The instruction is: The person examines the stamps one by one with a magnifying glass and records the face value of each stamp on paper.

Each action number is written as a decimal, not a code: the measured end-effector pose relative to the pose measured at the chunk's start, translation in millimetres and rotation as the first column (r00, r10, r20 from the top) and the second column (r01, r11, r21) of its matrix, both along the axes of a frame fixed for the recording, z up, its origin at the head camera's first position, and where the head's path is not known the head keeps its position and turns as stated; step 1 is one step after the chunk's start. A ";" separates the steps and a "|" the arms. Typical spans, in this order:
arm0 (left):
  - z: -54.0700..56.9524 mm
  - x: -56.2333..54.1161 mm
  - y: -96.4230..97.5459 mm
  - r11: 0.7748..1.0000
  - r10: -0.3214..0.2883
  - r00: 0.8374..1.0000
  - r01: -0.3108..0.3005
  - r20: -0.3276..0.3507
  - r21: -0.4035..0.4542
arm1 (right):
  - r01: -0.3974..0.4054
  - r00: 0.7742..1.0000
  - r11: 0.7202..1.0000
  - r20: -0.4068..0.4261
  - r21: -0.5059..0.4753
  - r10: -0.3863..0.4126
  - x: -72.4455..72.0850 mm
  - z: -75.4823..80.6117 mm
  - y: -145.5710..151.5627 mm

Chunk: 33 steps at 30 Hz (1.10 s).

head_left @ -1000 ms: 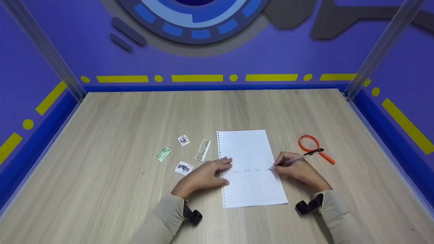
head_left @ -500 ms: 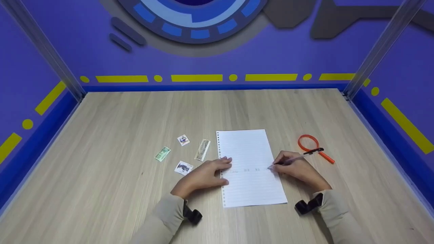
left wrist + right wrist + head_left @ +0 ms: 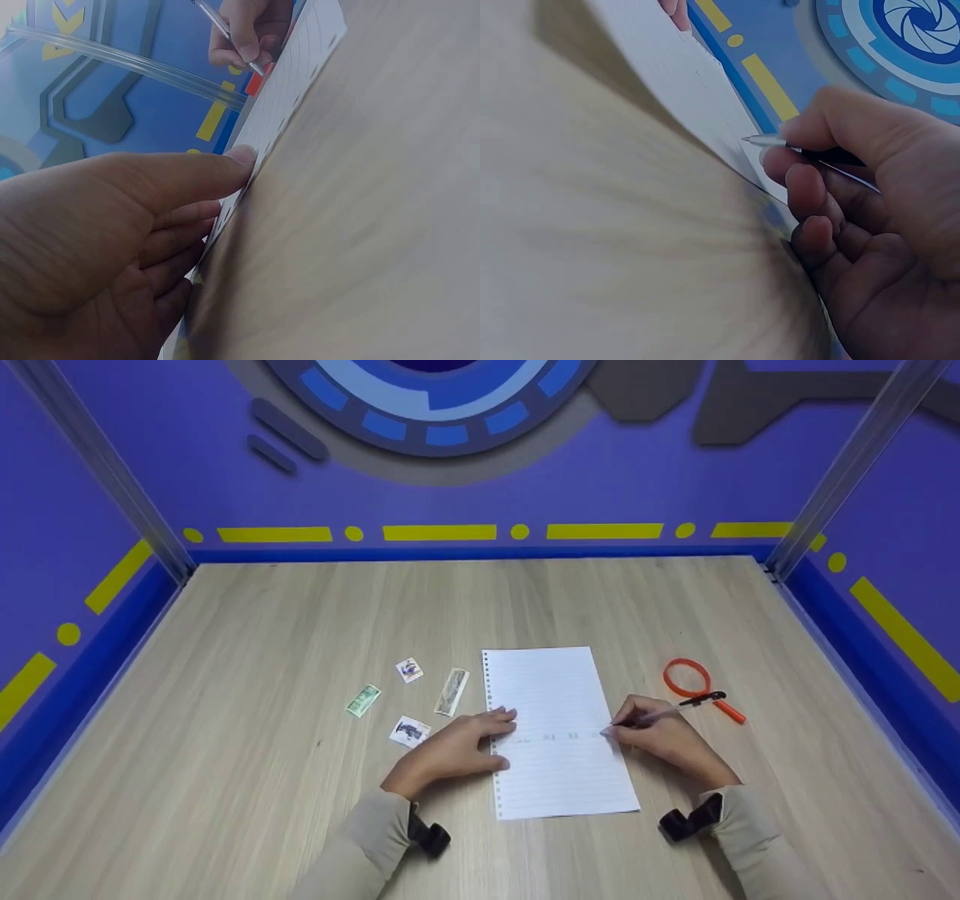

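Observation:
A lined sheet of paper (image 3: 551, 682), punched with holes down its left side, lies on the table. My left hand (image 3: 454, 746) rests on its left edge with the fingers extended; in the left wrist view the thumb (image 3: 202, 176) lies along the holed margin. My right hand (image 3: 667, 735) pinches a pen (image 3: 703, 699) with a clear barrel and black end. The pen's tip (image 3: 754, 139) is at the paper's right side, at the end of a row of small faint handwritten marks (image 3: 559, 737). The right hand's other fingers are curled under the pen.
Left of the paper lie a green stamp (image 3: 364, 700), a small square stamp (image 3: 409, 670), a long narrow stamp (image 3: 451, 692) and a stamp with a dark picture (image 3: 409, 731) close to the left hand. An orange-red magnifying glass (image 3: 729, 711) lies beyond the right hand.
The pen tip has shifted slightly right along the row, and a faint mark shows just left of it. The left hand and paper stay put; the head view has shifted a little.

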<state>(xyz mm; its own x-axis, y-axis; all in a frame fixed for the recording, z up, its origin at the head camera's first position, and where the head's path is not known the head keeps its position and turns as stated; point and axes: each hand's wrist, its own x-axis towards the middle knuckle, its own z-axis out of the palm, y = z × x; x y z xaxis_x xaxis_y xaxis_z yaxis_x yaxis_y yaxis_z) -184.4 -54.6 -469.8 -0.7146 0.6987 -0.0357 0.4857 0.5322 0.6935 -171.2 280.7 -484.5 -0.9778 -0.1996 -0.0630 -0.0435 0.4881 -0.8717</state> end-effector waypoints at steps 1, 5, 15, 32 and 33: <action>0.3 0.0 0.2 1.000 0.000 1.000 0.000 0.000 -0.002 | -0.005 1.000 1.000 -0.007 -0.008 0.005 -0.1 0.0 0.2; 0.2 -0.2 0.5 1.000 0.002 1.000 -0.002 0.001 -0.008 | -0.028 0.999 0.999 -0.041 -0.037 0.027 1.2 3.2 -1.8; 0.1 -0.6 1.7 1.000 0.006 1.000 -0.006 0.001 -0.009 | -0.020 0.999 1.000 -0.041 -0.013 0.020 -0.7 -0.3 -0.1; -1.1 -1.4 0.9 1.000 -0.003 1.000 0.003 0.005 -0.007 | -0.027 0.999 1.000 -0.043 0.005 0.027 1.0 1.6 -0.6; -1.3 -1.7 0.9 1.000 -0.007 1.000 0.007 0.003 -0.005 | -0.029 0.999 1.000 -0.044 0.002 0.029 1.1 1.5 -0.3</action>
